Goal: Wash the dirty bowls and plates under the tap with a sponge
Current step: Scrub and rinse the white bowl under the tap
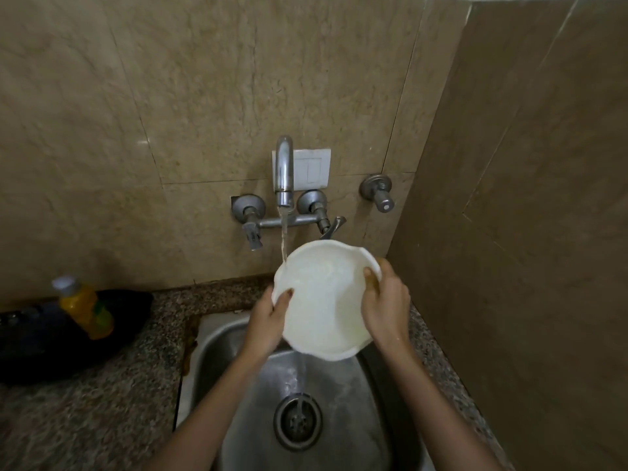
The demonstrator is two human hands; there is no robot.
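A white bowl (323, 300) is held tilted over the steel sink (217, 351), its inside facing me. My left hand (268, 321) grips its left rim, thumb inside. My right hand (385, 304) grips the right rim and seems to hold a brownish sponge (380, 266) against the outside, mostly hidden. Water runs from the tap (284, 171) onto the bowl's upper left rim and pours off the bottom edge into the sink.
A yellow dish-soap bottle (85, 307) lies on a black pan (40, 341) on the granite counter (102, 402) to the left. Tap valves (249, 212) and a white switch plate (312, 169) are on the tiled wall. A side wall (526, 232) stands close on the right. The drain (298, 421) is below.
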